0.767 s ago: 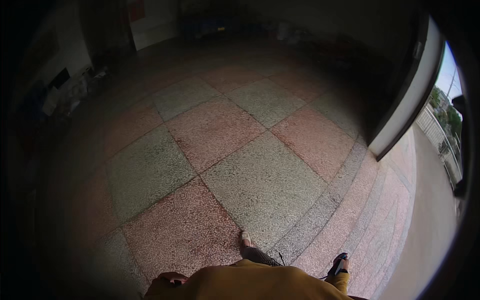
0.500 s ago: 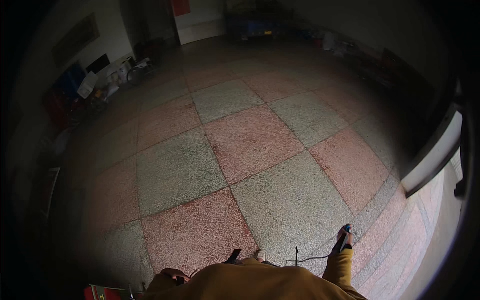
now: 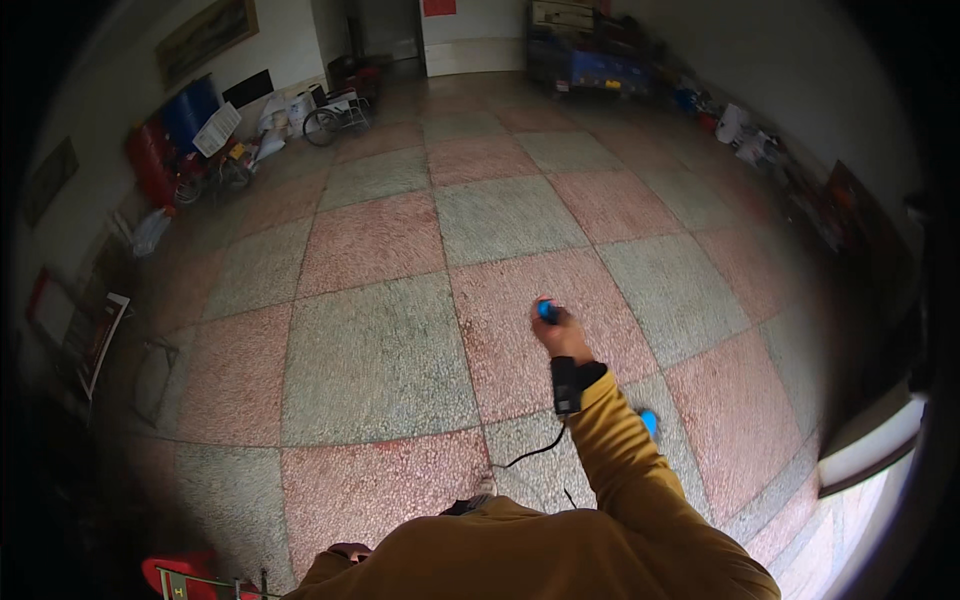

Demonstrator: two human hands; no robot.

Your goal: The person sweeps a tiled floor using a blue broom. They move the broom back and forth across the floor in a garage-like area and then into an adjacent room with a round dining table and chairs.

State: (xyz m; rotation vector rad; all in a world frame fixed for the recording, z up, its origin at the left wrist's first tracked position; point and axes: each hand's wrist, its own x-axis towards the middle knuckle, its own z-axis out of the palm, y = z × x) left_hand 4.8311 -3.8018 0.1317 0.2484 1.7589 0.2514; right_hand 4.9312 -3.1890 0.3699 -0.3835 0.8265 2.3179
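My right hand reaches forward over the checkered floor, its fingers closed round a small blue-and-black object whose kind I cannot make out. A black box-like device with a thin cable sits at that wrist, by the mustard sleeve. Beside the forearm, another bright blue thing shows, partly covered by the sleeve. Low at the left, only a bit of my left hand appears past my body; its fingers are mostly hidden. Near it, at the lower edge, is a red item with a greenish frame.
Along the left wall stand a red barrel, a blue barrel and a wheelchair. A blue vehicle is parked at the back. Clutter lines the right wall. At the lower right, a pale door-like panel borders a bright opening.
My right hand has swung from the lower right forward and inward, with the blue-and-black object in it. The view has turned right and lifted, and the room looks brighter.
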